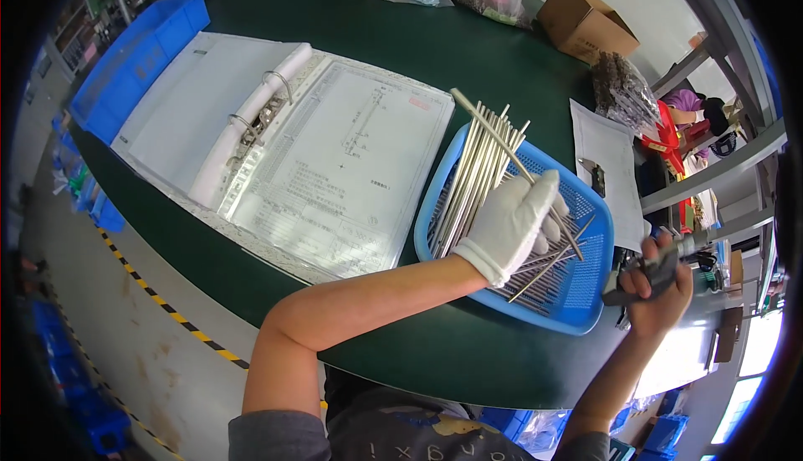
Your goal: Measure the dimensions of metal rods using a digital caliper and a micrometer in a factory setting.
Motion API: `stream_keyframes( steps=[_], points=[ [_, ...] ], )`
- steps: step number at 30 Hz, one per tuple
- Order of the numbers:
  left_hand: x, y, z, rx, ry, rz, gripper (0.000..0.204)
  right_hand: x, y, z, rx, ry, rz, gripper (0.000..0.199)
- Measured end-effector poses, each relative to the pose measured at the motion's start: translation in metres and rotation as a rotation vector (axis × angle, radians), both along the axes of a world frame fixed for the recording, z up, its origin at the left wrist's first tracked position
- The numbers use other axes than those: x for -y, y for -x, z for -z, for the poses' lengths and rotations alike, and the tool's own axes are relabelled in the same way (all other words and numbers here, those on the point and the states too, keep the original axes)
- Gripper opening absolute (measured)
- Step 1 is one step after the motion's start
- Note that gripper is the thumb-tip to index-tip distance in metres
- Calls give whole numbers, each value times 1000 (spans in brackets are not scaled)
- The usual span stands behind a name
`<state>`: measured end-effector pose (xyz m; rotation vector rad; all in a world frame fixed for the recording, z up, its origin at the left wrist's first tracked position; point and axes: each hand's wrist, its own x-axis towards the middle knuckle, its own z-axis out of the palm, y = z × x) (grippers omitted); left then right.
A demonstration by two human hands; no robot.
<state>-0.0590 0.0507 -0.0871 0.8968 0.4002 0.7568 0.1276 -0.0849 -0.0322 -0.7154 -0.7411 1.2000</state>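
My left hand, in a white glove, is closed around a thin metal rod. The rod slants over a blue perforated plastic basket, its far end past the basket's rim. Beneath my glove, several shiny metal rods lie bundled in the basket's left side. More rods cross loosely to the right of the glove. Off the basket's right edge, my bare right hand grips a dark grey caliper with a silvery bar, slightly blurred.
An open ring binder with a drawing sheet lies left of the basket. Beyond it stands a blue bin. A cardboard box, bagged parts and a white sheet with a small dark tool are at the right.
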Motion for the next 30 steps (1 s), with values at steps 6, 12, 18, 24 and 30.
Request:
stream_keyframes(
  steps=[6,12,18,24,30],
  points=[
    [-7,-1,2,-16,86,-196,36,-62,30,5,-187,28,-222,52],
    [-3,2,-4,-120,98,-170,32,-55,21,21,-281,85,-174,56],
    [-3,1,-3,-120,57,-135,30,-57,8,24,-342,77,-179,56],
    [-1,-1,-2,-191,70,-68,29,-57,12,31,-404,193,-118,50],
    [-2,-1,-1,-166,195,-39,25,-56,12,31,-382,196,-122,50]
  ],
)
